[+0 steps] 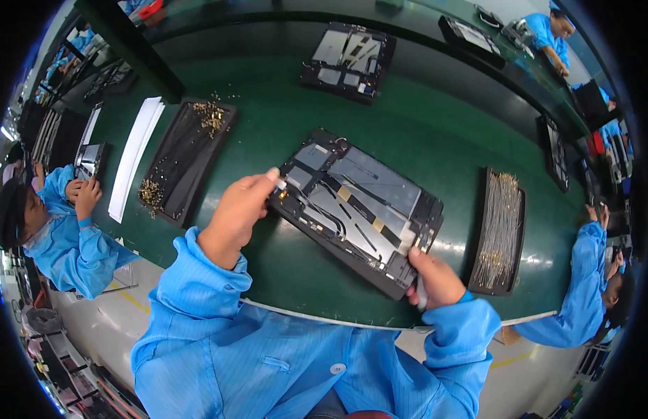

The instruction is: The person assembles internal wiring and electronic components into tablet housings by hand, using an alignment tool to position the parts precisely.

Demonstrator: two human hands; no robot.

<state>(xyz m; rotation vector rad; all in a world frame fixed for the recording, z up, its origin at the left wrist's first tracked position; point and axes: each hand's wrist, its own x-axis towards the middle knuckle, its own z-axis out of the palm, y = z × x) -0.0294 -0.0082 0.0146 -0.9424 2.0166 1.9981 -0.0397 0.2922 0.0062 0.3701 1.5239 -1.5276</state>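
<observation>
In front of me, tilted over the green bench, is an opened tablet-like device (371, 178) in a black tray (338, 250). Grey battery panels, dark flat cables and small gold tape pieces show inside it. My left hand (239, 209) grips the tray's left corner, thumb on top near the rim. At the lower right corner my right hand (439, 278) is closed on the tray, thumb over the edge. Something pale and slim shows under the right fingers, too small to make out.
Left lies a dark tray (188, 157) with small gold pieces, beside white strips (135, 157). A tray of thin cables (498, 234) lies right. Another opened device (348, 61) sits at the back, below a dark shelf. Co-workers sit left (72, 230) and right (582, 286).
</observation>
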